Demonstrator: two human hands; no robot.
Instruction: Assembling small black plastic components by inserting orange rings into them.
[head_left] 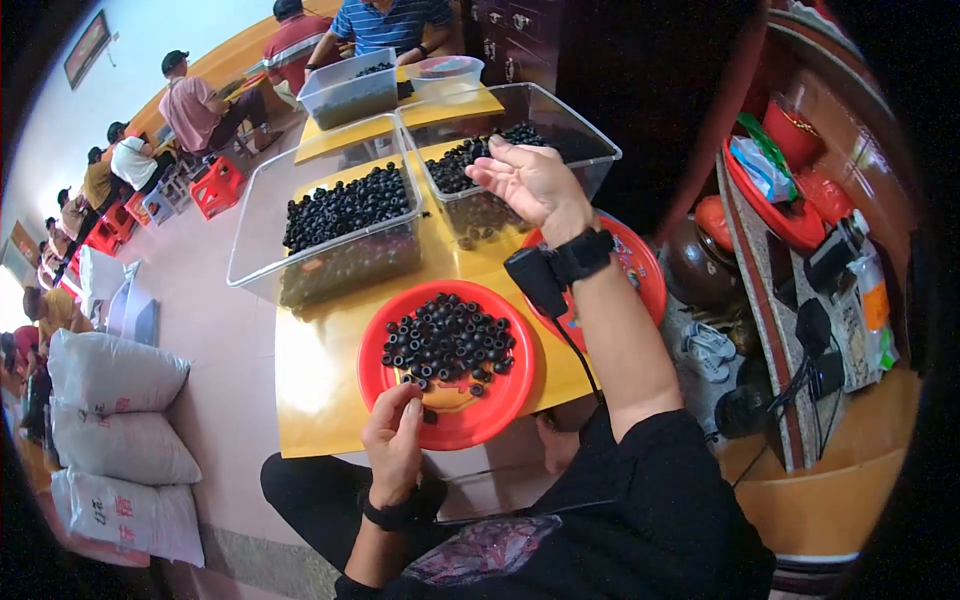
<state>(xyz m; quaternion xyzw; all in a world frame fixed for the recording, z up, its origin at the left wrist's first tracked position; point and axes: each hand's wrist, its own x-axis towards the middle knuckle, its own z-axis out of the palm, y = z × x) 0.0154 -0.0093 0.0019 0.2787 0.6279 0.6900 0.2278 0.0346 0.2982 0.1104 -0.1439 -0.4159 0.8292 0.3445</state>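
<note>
A red round plate (pixel 371 352) in front of me holds many small black ring-shaped pieces (pixel 447 338). My left hand (pixel 393 436) is at its near left rim, thumb and fingertips pinched together. Whatever they hold is too small to make out, with black pieces right beside the fingertips. Over the right clear plastic bin (pixel 598 152), my right hand (pixel 536 182) is raised with its fingers stretched and apart, nothing visible in it. Black pieces (pixel 455 165) fill part of that bin. More black pieces (pixel 350 207) lie in the left clear bin (pixel 250 235).
Under my right forearm sits a second red plate (pixel 648 268). Beyond the yellow-topped table (pixel 310 385) a person in a blue striped shirt (pixel 385 25) sits by a smaller bin (pixel 345 95). White sacks (pixel 120 445) are stacked at left; a cluttered shelf (pixel 755 290) stands at right.
</note>
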